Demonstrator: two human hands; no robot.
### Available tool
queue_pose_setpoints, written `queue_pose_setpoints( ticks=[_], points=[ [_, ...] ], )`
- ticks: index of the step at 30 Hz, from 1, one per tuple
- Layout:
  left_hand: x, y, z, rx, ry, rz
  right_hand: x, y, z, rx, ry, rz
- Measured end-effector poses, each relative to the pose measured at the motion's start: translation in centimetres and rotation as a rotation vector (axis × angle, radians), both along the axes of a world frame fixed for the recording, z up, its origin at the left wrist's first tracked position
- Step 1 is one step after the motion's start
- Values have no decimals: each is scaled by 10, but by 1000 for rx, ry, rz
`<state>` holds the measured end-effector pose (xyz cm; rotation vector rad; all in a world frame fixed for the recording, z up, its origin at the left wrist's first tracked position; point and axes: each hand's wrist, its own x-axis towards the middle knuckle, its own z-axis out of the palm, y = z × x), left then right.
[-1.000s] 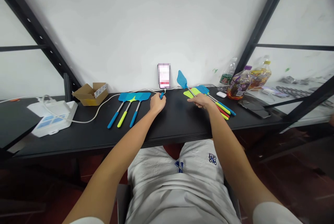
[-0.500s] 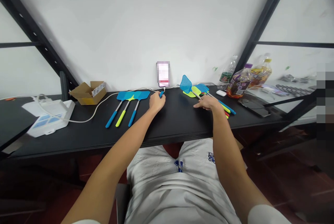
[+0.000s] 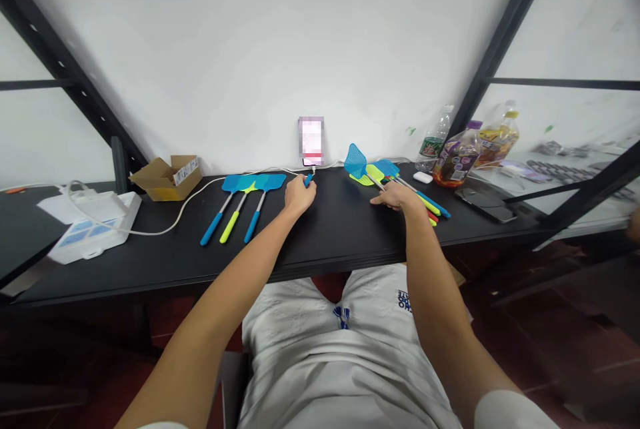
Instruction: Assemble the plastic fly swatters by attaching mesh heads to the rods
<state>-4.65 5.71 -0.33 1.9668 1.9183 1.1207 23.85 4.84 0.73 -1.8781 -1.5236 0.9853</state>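
My left hand [image 3: 299, 194] grips a short blue handle [image 3: 309, 180] at the table's back, close to a charging cable; the hand hides most of it. My right hand [image 3: 397, 197] is shut on the thin shaft of a blue fly swatter [image 3: 355, 161], whose mesh head tilts up off the table. Beneath it lies a jumble of swatters [image 3: 387, 168] with yellow-green and blue heads and green, red and blue handles. Three more fly swatters [image 3: 239, 183] lie side by side left of my left hand.
An upright phone [image 3: 311, 141] with a blurred screen stands at the wall. Along the black table [image 3: 340, 242] are a cardboard box [image 3: 167, 179], a white case [image 3: 90, 229], several plastic bottles [image 3: 456, 159], an earbud case [image 3: 423, 177] and a flat phone [image 3: 485, 204].
My right hand has shifted slightly right, and the swatter head has dropped a little closer to the table. My left hand stays on the blue handle.
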Motion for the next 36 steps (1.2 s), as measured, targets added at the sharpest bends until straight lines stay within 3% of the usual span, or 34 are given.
queue_pose_setpoints(
  ticks=[5, 10, 21, 25, 30, 33, 36],
  points=[
    [0, 0, 1, 0, 4, -2, -6, -9, 6, 54, -89, -38],
    [0, -1, 0, -1, 1, -1, -8, -10, 8, 68, -135, 15],
    [1, -2, 1, 15, 0, -6, -5, -2, 5, 193, -22, -100],
    [1, -1, 0, 5, 2, -9, -13, -5, 10, 340, 236, -192],
    [1, 0, -2, 6, 9, -14, -28, -10, 18, 452, 722, -37],
    [1, 0, -1, -5, 17, -4, -40, -7, 18, 443, 859, 17],
    [1, -2, 1, -20, 34, -7, -55, 4, 15, 399, 905, -39]
  ],
)
